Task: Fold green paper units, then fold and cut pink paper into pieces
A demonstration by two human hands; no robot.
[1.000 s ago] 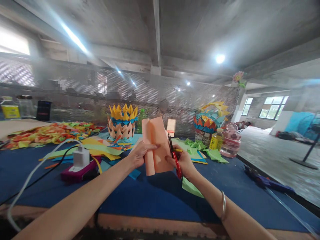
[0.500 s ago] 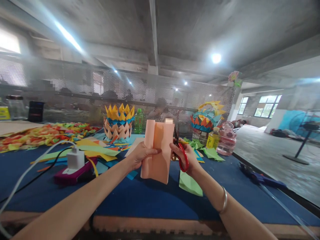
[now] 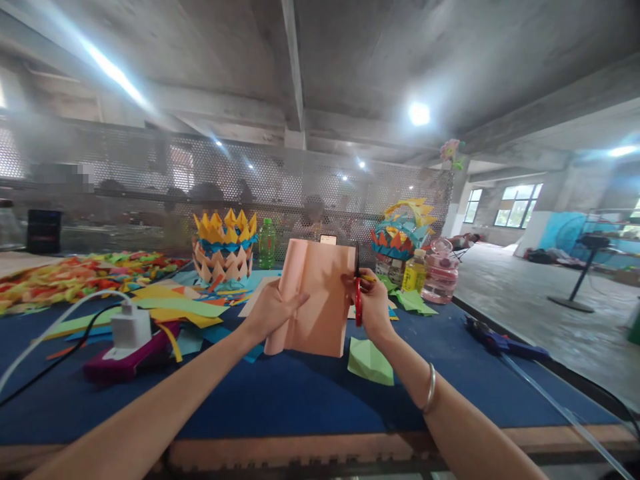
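A folded sheet of peach paper is held upright above the table in front of me. My left hand grips its left side, the thumb lying across the front. My right hand holds red-handled scissors at the paper's right edge, with the dark blades pointing up. The right thumb and fingers also reach the edge of the sheet. Whether the blades are open is hard to make out. A pale green paper piece lies on the blue tabletop below my right hand.
A folded-paper basket stands left of centre, another to the right. A purple power strip with a white charger lies at left, paper scraps behind. Bottles and a blue glue gun are on the right.
The peach paper has opened out wider and now faces me more squarely. The scissors have turned edge-on along its right side. The whole view has shifted slightly.
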